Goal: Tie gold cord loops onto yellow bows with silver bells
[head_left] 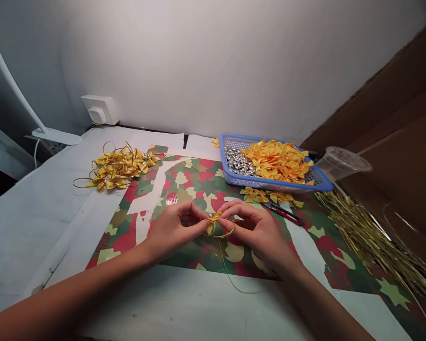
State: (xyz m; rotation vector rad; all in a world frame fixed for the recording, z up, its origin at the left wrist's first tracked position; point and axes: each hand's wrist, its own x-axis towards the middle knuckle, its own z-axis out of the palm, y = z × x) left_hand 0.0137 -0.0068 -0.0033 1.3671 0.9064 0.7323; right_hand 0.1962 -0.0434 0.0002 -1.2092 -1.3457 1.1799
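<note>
My left hand [175, 226] and my right hand [252, 227] meet over the patterned paper [206, 184] at the middle of the table. Both pinch a small yellow ribbon bow [216, 217] with a gold cord loop [220, 228] hanging under it. The cord's loose tail [230, 274] trails toward me across the paper. Fingers of both hands are curled tight around the bow.
A blue basket [315, 182] at the back right holds yellow bows and silver bells. A pile of finished bows with gold loops [119, 166] lies at the left. Gold cords [369, 237] are spread at the right, near a plastic cup [341, 163]. Pens [284, 213] lie before the basket.
</note>
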